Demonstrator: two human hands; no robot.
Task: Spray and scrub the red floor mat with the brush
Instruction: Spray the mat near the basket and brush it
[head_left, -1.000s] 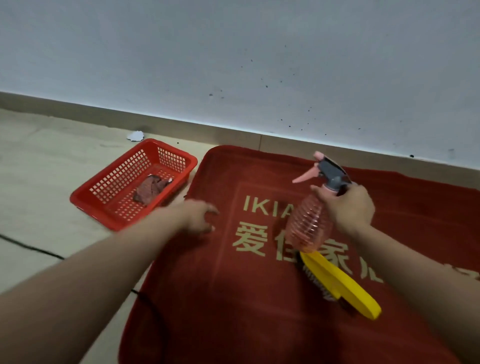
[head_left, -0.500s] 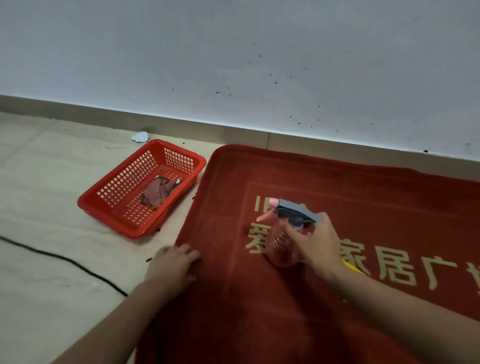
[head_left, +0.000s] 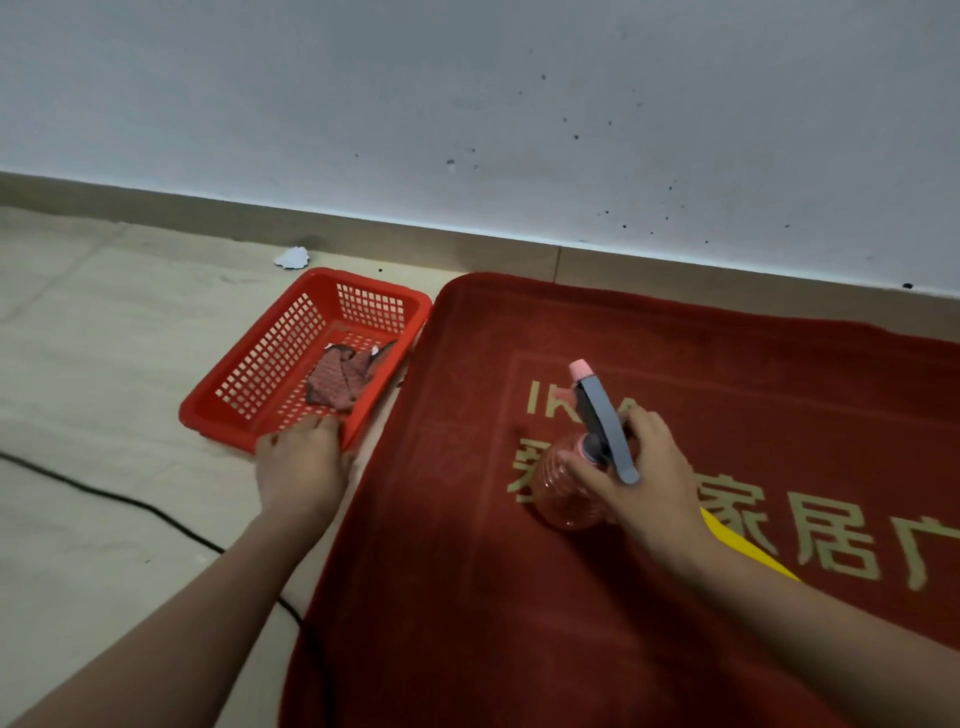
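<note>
To wet the red floor mat (head_left: 467, 571) beneath, the right hand (head_left: 649, 467) wraps its fingers round the spray bottle (head_left: 561, 499); the left hand (head_left: 301, 467) fingers touch the basket (head_left: 228, 432), grip unclear.
</note>
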